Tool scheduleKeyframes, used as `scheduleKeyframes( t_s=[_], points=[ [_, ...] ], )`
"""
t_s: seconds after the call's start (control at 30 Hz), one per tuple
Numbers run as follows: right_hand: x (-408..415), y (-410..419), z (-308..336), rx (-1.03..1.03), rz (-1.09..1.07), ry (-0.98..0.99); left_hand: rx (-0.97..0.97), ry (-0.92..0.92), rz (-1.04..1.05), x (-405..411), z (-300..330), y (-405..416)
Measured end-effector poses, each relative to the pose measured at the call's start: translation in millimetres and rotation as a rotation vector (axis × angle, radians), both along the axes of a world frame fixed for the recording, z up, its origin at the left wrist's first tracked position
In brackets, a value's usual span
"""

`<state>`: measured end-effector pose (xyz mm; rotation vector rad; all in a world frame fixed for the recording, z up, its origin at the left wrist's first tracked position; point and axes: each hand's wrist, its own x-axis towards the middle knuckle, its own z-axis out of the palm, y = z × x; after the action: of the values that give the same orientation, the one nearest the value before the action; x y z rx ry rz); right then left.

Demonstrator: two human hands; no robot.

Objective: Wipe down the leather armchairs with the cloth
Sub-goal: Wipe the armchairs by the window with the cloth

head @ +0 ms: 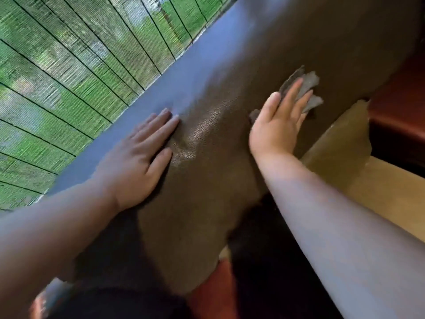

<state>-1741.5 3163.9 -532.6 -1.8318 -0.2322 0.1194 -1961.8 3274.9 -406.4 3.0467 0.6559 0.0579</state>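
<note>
Brown pebbled-leather armchair back [230, 185], broad and rounded, running diagonally through the frame; landmark for all entries. Left hand [140, 157]: flat on the leather near its upper edge, fingers straight and spread. Right hand [279, 124]: flat on the leather to the right of the left hand, fingers extended over a crumpled grey cloth [303, 90], pressing it to the surface. Woven green mesh blind [69, 72]: beyond the upper edge. Tan torn patch [345, 143]: at the lower right edge.
</note>
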Motion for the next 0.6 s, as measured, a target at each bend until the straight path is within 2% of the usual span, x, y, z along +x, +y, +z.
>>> scheduleKeyframes(
  t_s=[0.07,0.13,0.2,0.23,0.3,0.33,0.4,0.47,0.53,0.6],
  points=[
    [-47,3,4,0.037,0.027,-0.138,0.059,-0.046,0.085,-30,-11,1],
    [-133,-8,-6,0.040,0.246,-0.367,0.178,-0.076,0.122,-32,-26,1],
    [-188,-25,-15,-0.012,0.440,-0.495,0.234,-0.087,0.113,-29,-31,3],
    [-182,-25,-19,-0.011,0.451,-0.543,0.240,-0.100,0.108,-30,-32,5],
    [-137,-13,-14,-0.015,0.323,-0.631,0.239,-0.123,0.091,-33,-34,6],
    [-105,-4,-11,-0.020,0.216,-0.612,0.241,-0.136,0.090,-33,-35,5],
    [-51,12,3,0.025,0.015,-0.380,0.245,-0.170,0.092,-32,-35,4],
    [-64,18,8,0.063,-0.074,-0.237,0.236,-0.197,0.075,-32,-37,4],
    [-130,9,-2,0.077,0.059,-0.367,0.244,-0.213,0.061,-33,-37,5],
    [-193,-14,-21,0.057,0.340,-0.482,0.250,-0.208,0.060,-33,-37,5]
  ],
)
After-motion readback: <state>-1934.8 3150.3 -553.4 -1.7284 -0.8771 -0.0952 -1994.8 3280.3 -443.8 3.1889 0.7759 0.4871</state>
